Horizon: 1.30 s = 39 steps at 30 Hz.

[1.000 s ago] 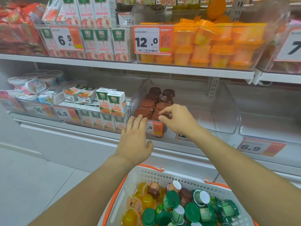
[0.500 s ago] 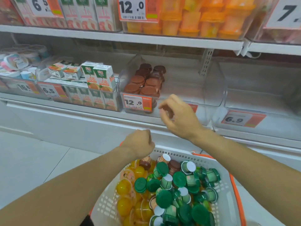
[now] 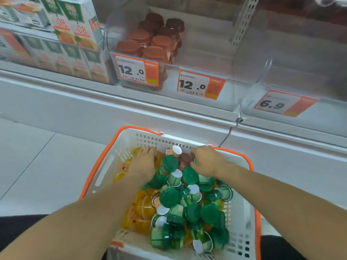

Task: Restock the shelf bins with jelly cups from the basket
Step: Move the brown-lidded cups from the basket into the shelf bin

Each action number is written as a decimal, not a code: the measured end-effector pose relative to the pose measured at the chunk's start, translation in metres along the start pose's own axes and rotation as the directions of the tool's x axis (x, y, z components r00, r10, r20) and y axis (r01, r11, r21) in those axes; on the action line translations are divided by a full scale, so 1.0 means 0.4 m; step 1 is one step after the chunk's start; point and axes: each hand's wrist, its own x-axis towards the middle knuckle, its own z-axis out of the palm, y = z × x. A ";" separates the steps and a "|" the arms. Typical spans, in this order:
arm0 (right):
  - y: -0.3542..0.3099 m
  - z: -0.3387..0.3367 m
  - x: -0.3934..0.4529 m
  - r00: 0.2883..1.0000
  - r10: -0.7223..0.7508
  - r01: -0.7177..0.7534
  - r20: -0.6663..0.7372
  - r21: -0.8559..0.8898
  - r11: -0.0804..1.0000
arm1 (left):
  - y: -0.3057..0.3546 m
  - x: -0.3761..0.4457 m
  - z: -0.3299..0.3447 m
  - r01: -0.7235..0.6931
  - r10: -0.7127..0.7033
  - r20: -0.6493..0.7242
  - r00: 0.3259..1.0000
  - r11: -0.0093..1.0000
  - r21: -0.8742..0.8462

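Brown cups (image 3: 150, 44) fill only the left part of the bin (image 3: 216, 59) at 12 o'clock, while in the still-heaped basket (image 3: 116, 160) at 6 the left hand (image 3: 143, 164) lies flat on yellow cups (image 3: 139, 209) and the right hand (image 3: 207, 162) curls round a brown-lidded cup (image 3: 185, 160), so most restocking remains.

1. The white shelf (image 3: 169, 102) carries a clear bin (image 3: 216, 59) with brown-lidded jelly cups (image 3: 150, 44) stacked at its left side.
2. Left of this bin, juice cartons (image 3: 75, 21) stand in another clear bin.
3. Orange price tags (image 3: 201, 85) hang on the bin fronts.
4. The tiled floor (image 3: 37, 156) lies below the shelf, beside a white basket (image 3: 242, 212) with an orange rim.
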 end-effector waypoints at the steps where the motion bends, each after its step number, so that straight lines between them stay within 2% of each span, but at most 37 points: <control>1: -0.001 0.012 0.012 1.000 0.008 -0.008 -0.024 0.004 1.000 | -0.012 0.015 0.004 0.010 -0.010 -0.002 1.000 1.000 0.004; 4: -0.010 0.042 0.047 0.999 -0.001 -0.001 -0.040 -0.050 0.999 | -0.031 0.049 0.017 -0.010 0.010 -0.006 1.000 1.000 0.024; 8: -0.024 0.059 0.095 1.000 0.002 -0.006 -0.025 -0.151 0.988 | -0.045 0.072 0.022 0.004 -0.007 -0.098 0.995 1.000 -0.030; 12: -0.044 0.062 0.130 0.999 0.042 -0.036 0.020 -0.226 0.973 | -0.065 0.091 -0.016 0.032 -0.060 -0.092 0.994 0.960 -0.278; 15: -0.064 0.072 0.138 0.997 0.081 -0.075 0.007 -0.278 0.958 | -0.082 0.091 -0.050 0.089 -0.160 -0.101 0.982 0.860 -0.502; 17: -0.071 0.079 0.135 0.995 0.103 -0.102 -0.010 -0.274 0.956 | -0.095 0.084 -0.075 0.191 -0.252 -0.019 0.968 0.781 -0.594; 19: -0.071 0.078 0.130 0.992 0.129 -0.130 -0.018 -0.211 0.969 | -0.109 0.072 -0.097 0.308 -0.315 0.132 0.940 0.612 -0.728; 20: -0.069 0.073 0.126 0.990 0.140 -0.142 -0.023 -0.173 0.975 | -0.115 0.062 -0.108 0.369 -0.315 0.238 0.919 0.472 -0.801; 22: -0.062 0.052 0.115 0.987 0.159 -0.160 -0.012 -0.091 0.983 | -0.132 0.037 -0.121 0.468 -0.216 0.431 0.876 0.168 -0.867; 23: -0.057 0.039 0.107 0.986 0.167 -0.167 -0.005 -0.046 0.985 | -0.141 0.025 -0.125 0.506 -0.146 0.494 0.857 0.056 -0.861; 25: -0.042 0.005 0.089 0.982 0.188 -0.185 -0.021 0.086 0.979 | -0.144 0.002 -0.138 0.549 -0.026 0.554 0.832 -0.102 -0.830; 27: -0.030 -0.041 0.067 0.980 0.194 -0.173 -0.054 0.264 0.949 | -0.117 -0.025 -0.167 0.562 0.016 0.571 0.821 -0.198 -0.803; 29: -0.030 -0.096 0.039 0.976 0.202 -0.139 -0.082 0.481 0.866 | -0.080 -0.051 -0.199 0.558 -0.014 0.566 0.824 -0.149 -0.816; 31: -0.039 -0.151 0.004 0.973 0.211 -0.092 -0.088 0.696 0.712 | -0.053 -0.068 -0.225 0.561 -0.032 0.562 0.827 -0.041 -0.827; 33: -0.054 -0.199 -0.034 0.982 0.180 -0.046 -0.061 0.843 0.535 | -0.032 -0.083 -0.255 0.588 0.037 0.588 0.808 -0.004 -0.809; 35: -0.068 -0.238 -0.062 0.991 0.112 0.018 -0.066 0.923 0.384 | -0.003 -0.101 -0.302 0.613 0.145 0.606 0.782 -0.003 -0.790; 39: -0.090 -0.308 -0.096 0.981 0.035 0.186 -0.193 0.971 0.151 | 0.061 -0.145 -0.436 0.514 0.272 0.541 0.796 0.168 -0.841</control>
